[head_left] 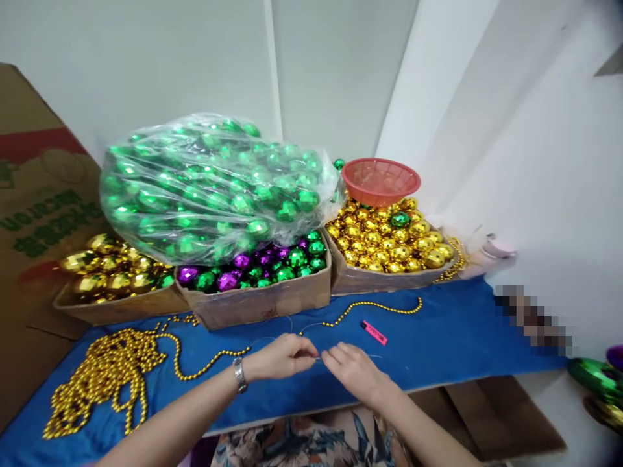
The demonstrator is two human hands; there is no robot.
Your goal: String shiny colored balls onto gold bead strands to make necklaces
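Observation:
My left hand (285, 357), with a silver watch (240, 375) at its wrist, and my right hand (354, 371) meet over the front of the blue cloth. Both pinch a thin clear string (374, 356), whose free end sticks out past my right fingers. Behind my hands the string loops across the cloth; one stretch runs to a gold bead strand (372, 303). Another gold bead strand (195, 376) curves toward my left wrist from a heap of gold bead chains (111, 363). A pink lighter (374, 332) lies beyond my right hand.
Along the back stand a carton of gold balls (117, 305), a carton of purple and green balls (263, 299) under a plastic bag of green balls (214, 188), and a carton of gold balls (384, 280) topped by a red basket (357, 187). A tall carton (39, 259) stands left.

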